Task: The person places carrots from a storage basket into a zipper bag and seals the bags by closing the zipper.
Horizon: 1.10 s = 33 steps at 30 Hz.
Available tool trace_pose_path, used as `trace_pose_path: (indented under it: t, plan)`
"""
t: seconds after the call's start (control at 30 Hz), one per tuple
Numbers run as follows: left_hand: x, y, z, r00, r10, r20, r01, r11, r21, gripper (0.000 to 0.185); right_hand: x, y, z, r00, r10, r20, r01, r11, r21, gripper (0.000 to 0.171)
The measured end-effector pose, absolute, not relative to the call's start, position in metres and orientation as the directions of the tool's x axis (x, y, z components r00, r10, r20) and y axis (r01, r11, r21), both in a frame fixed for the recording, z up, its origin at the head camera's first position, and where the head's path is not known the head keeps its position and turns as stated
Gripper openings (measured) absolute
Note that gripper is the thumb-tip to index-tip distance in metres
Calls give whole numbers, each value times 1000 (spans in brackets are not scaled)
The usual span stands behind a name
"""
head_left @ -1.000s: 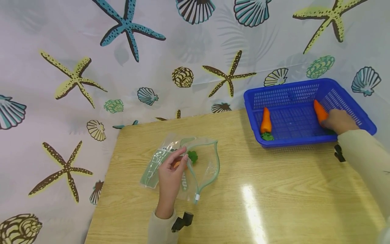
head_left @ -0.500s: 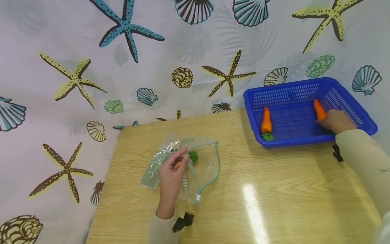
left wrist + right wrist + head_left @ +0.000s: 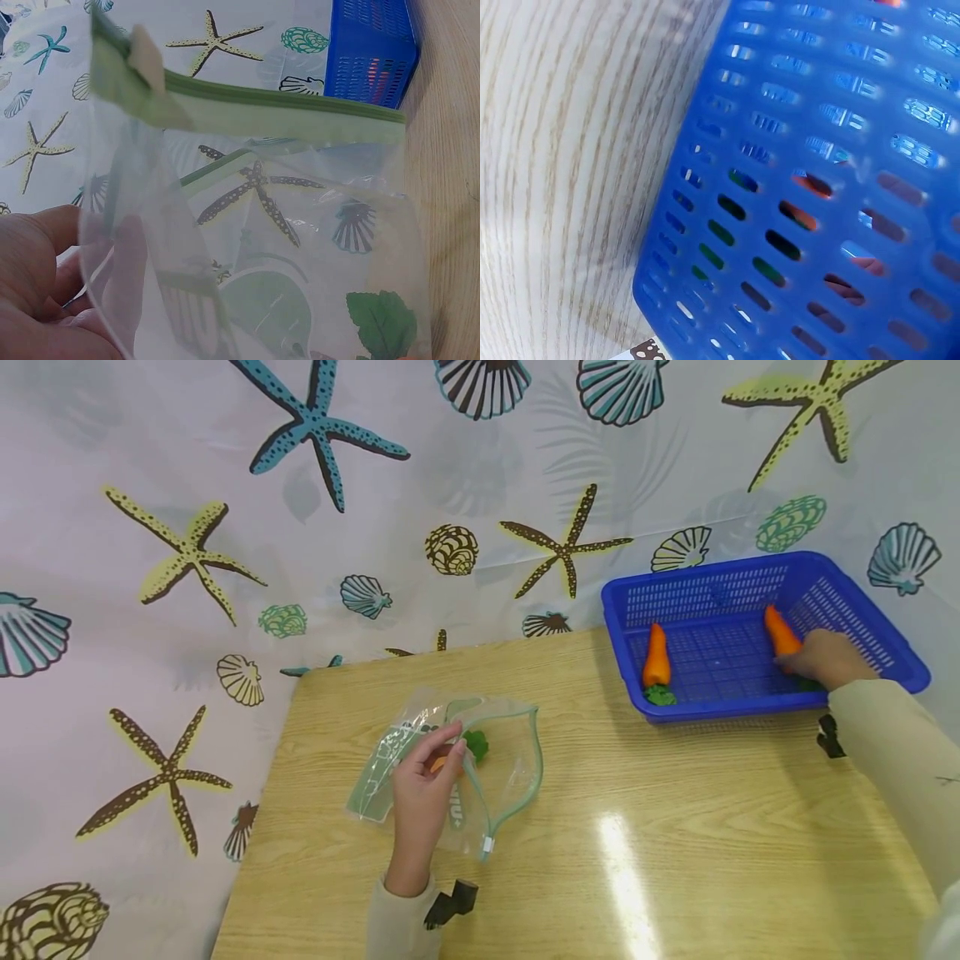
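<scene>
My left hand [image 3: 422, 785] pinches the rim of a clear zip bag [image 3: 513, 768] with a green seal and white slider. The bag lies on the table with its mouth spread. Inside it is an orange carrot with green leaves [image 3: 476, 745], partly covered by my fingers; the leaves [image 3: 381, 322] also show in the left wrist view. My right hand [image 3: 831, 658] reaches into the blue basket [image 3: 720, 706] and grips a carrot [image 3: 782, 633] near its leafy end. Another carrot [image 3: 656, 658] lies at the basket's left side. The basket wall [image 3: 840, 97] mostly hides that hand in the right wrist view.
The wooden table [image 3: 555, 893] runs between bag and basket. Behind it hangs a white cloth [image 3: 480, 468] printed with starfish and shells. The basket stands at the back right, near the cloth, with raised perforated walls.
My right hand has shifted slightly left in the basket, and the carrot in it has moved a little left as well. The left hand and bag look the same.
</scene>
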<state>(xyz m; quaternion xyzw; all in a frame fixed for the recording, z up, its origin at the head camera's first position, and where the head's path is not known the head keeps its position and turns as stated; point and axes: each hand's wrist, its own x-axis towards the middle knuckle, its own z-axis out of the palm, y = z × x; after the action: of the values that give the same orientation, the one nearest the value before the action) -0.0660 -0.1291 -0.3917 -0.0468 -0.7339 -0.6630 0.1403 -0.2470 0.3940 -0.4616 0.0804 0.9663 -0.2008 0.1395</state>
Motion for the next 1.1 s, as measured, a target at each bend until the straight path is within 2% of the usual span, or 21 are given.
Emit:
trace_pose_path:
  t: [0.17, 0.63, 0.73, 1.1]
  plan:
    - [-66, -129, -391, -957, -115, 267, 253, 122, 960, 25, -247, 397, -461, -957, 114, -265, 211, 902, -377, 42]
    - [-66, -127, -391, -956, -107, 274, 262, 115, 958, 25, -246, 387, -441, -990, 137, -45, 142, 872, -468, 59]
    - [-65, -127, -391, -956, -107, 274, 263, 109, 959, 25, -245, 380, -434, -994, 105, -21, 103, 874, -474, 64]
    - [-65, -127, -392, -953, -107, 284, 271, 120, 955, 25, -237, 351, -416, -998, -29, 62, -56, 875, -480, 63]
